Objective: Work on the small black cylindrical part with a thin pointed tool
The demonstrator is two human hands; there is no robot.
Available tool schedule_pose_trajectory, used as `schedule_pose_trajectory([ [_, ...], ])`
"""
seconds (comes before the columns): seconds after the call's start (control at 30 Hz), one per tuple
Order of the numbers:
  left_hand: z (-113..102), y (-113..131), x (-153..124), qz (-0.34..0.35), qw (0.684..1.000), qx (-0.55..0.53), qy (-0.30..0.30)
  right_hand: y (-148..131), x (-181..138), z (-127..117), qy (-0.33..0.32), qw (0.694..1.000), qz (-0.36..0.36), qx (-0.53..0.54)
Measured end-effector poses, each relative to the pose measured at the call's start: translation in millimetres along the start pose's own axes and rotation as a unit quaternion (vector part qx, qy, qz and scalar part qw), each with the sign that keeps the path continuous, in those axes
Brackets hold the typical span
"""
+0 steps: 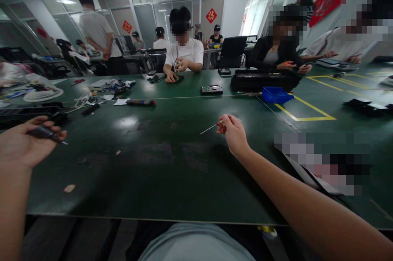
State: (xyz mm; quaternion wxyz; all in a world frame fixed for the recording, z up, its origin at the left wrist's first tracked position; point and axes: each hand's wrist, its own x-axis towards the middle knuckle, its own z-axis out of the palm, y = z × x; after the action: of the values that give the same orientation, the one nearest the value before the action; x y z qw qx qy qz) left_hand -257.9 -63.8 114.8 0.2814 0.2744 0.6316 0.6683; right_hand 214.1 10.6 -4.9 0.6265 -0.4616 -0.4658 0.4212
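Note:
In the head view, my left hand is at the left with the palm turned up. Its fingers curl round a dark cylindrical tool with a thin pale tip pointing right, perhaps a screwdriver. My right hand is above the middle of the green table, fingers pinched together. From them a thin straight metal rod sticks out to the left and slightly down. Its other end is hidden in the fingers, so I cannot tell its kind. The two hands are well apart.
A hard drive lies ahead, near a long black casing and a blue bin. Cables, a marker-like tool and a white fan-like part lie left. Several co-workers sit across the table.

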Motion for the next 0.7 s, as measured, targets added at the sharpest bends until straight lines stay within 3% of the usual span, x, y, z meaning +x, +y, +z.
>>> schedule_pose_trajectory([
  [0.13, 41.1, -15.1, -15.6, -0.022, 0.986, -0.075, -0.146, -1.0, -0.3, -1.5, -0.002, 1.0, 0.0, 0.002],
  [0.4, 141.2, -33.4, -85.5, -0.097, 0.934, -0.089, -0.333, -5.5, -3.2, -0.8, -0.006, 1.0, 0.003, -0.008],
  [0.53, 175.3, -41.7, -113.8, -0.106, 0.899, -0.091, -0.414, -7.8, -4.5, -0.8, -0.008, 1.0, 0.006, -0.013],
  [0.7, 205.9, -49.8, -145.5, -0.054, 0.861, -0.071, -0.5, -9.0, -5.2, 0.1, -0.008, 1.0, -0.003, -0.018],
])
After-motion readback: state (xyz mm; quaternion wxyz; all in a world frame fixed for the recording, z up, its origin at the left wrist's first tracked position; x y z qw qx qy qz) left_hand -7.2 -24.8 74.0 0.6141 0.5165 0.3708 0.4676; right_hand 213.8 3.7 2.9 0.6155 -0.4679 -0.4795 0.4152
